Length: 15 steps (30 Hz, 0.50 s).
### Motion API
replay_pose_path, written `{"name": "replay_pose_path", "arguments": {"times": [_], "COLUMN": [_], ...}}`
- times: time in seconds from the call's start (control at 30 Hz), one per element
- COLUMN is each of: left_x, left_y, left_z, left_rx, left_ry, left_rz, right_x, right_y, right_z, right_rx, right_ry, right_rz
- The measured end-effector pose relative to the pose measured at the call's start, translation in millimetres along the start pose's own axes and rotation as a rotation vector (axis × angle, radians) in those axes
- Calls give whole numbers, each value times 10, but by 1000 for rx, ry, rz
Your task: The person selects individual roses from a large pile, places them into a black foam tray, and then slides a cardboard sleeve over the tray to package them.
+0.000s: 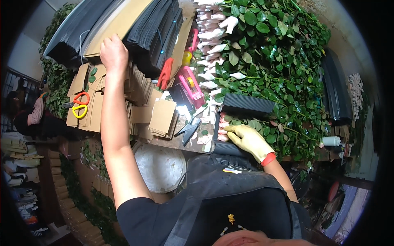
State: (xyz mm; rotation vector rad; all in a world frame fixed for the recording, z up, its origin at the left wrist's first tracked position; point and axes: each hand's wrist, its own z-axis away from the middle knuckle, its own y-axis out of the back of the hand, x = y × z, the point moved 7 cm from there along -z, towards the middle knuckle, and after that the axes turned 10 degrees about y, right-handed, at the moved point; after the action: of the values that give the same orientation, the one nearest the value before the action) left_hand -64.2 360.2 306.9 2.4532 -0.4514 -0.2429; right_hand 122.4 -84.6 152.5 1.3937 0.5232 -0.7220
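My left hand (114,52), bare, is curled at the edge of a tan cardboard sheet (107,29) on the stack; its fingertips are hidden. My right hand (250,140), in a pale yellow rubber glove, lies palm down with extended fingers on a row of pink rose heads (223,126). These roses lie between two folds of black corrugated sheet (247,104), one raised behind them and one along the table's front edge. Their leafy stems (261,124) run right. Black-bladed scissors (188,130) and a small pile of brown cardboard pieces (163,116) lie between my hands.
Netted white rose heads (212,33) and their foliage (274,40) cover the back right. Black corrugated sheets (150,33) stand at the back left. A pink tape dispenser (192,87), a red tool (165,73) and orange-and-yellow scissors (80,106) lie around. Another person (37,113) is far left.
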Motion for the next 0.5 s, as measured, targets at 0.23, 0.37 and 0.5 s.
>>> {"name": "replay_pose_path", "arguments": {"times": [0.23,0.37,0.5], "left_x": [226,244,-186], "left_y": [625,-176,-165], "left_z": [-177,521,114], "left_rx": [193,-799,-256], "left_ry": [-204,-134,15], "left_rz": [99,30,-63], "right_x": [6,46,53], "right_y": [-15,-44,-58], "right_z": [35,104,121], "right_rx": [20,104,93], "right_ry": [50,120,119], "right_rz": [51,22,8]}}
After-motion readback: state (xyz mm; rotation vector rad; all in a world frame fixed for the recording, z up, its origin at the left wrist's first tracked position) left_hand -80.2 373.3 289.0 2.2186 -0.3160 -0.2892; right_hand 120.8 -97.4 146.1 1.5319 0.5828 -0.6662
